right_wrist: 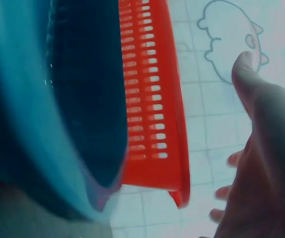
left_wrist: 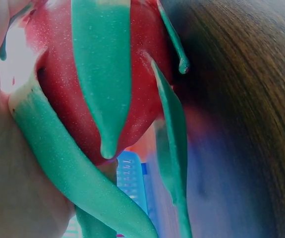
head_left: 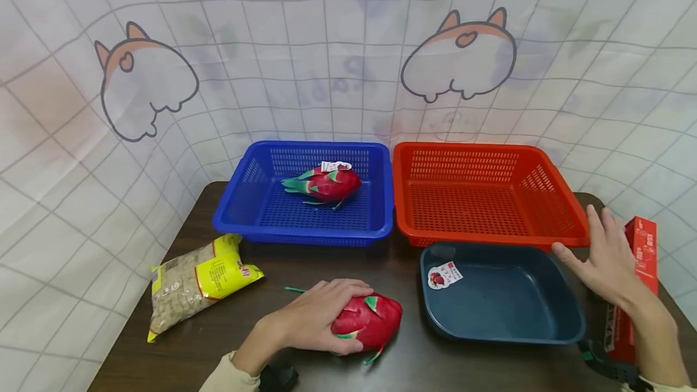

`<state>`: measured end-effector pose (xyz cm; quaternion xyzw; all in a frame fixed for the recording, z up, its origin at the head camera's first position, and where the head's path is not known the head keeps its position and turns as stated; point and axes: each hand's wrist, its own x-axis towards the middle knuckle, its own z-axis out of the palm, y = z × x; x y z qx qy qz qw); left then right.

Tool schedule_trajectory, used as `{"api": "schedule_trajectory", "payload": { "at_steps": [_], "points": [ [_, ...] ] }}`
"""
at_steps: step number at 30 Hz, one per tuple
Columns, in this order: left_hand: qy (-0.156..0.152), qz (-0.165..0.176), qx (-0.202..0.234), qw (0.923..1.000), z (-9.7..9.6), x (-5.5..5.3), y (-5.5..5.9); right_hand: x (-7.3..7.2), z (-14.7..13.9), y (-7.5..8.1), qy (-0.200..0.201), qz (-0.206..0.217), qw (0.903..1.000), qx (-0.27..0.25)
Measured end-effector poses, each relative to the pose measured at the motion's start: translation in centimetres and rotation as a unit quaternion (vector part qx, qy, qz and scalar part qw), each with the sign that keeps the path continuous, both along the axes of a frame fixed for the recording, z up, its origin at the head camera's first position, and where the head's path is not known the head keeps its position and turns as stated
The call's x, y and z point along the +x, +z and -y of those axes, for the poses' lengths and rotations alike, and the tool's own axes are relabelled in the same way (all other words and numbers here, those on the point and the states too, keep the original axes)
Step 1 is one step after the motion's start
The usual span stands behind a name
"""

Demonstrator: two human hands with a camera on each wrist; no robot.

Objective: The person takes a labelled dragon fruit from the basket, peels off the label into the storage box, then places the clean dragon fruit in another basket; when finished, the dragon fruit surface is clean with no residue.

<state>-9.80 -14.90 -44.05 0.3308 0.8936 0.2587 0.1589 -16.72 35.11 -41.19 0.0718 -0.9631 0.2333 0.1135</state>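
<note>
My left hand [head_left: 321,316] grips a red dragon fruit [head_left: 381,319] over the table's front middle, its thumb along the near side and its fingers over the top. In the left wrist view, long green scales hang from the same dragon fruit [left_wrist: 102,74], with the palm against one side. My right hand [head_left: 604,259] hovers by the right rim of a dark blue tray [head_left: 501,301], fingers spread, holding nothing. The right wrist view has its thumb [right_wrist: 254,82] stretched out beside the red basket. Inside the tray's left corner lies a white label [head_left: 445,275].
Behind stand a blue basket [head_left: 302,235], holding another dragon fruit [head_left: 329,185], and a red basket [head_left: 490,238]. A yellow-and-clear bag of grains or flakes [head_left: 201,283] lies on the left. A long red box [head_left: 645,253] sits at the right edge, partly behind my right arm.
</note>
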Motion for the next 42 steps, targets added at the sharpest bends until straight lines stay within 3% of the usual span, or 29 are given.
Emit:
{"api": "schedule_trajectory", "payload": {
  "at_steps": [3, 14, 23, 32, 42],
  "points": [
    [0.004, 0.007, -0.002, 1.0000, 0.0, 0.0, 0.0, -0.1, -0.1, -0.5, 0.014, 0.029, 0.9994, -0.010],
    [0.008, 0.012, -0.006, 0.9999, 0.0, 0.0, 0.0, -0.7, -0.3, -1.5, 0.039, 0.055, 0.9955, -0.066],
    [0.001, -0.003, 0.000, 1.0000, -0.1, 0.1, 0.2, -0.3, -1.2, -0.8, 0.081, 0.100, 0.9862, -0.104],
    [0.009, 0.007, -0.002, 0.9999, 0.0, -0.1, 0.2, -0.2, -2.2, 0.2, 0.096, 0.152, 0.9766, -0.117],
    [0.010, 0.010, -0.004, 0.9999, -0.1, 0.0, 0.1, -0.2, -3.1, 0.8, 0.040, 0.202, 0.9668, -0.151]
  ]
}}
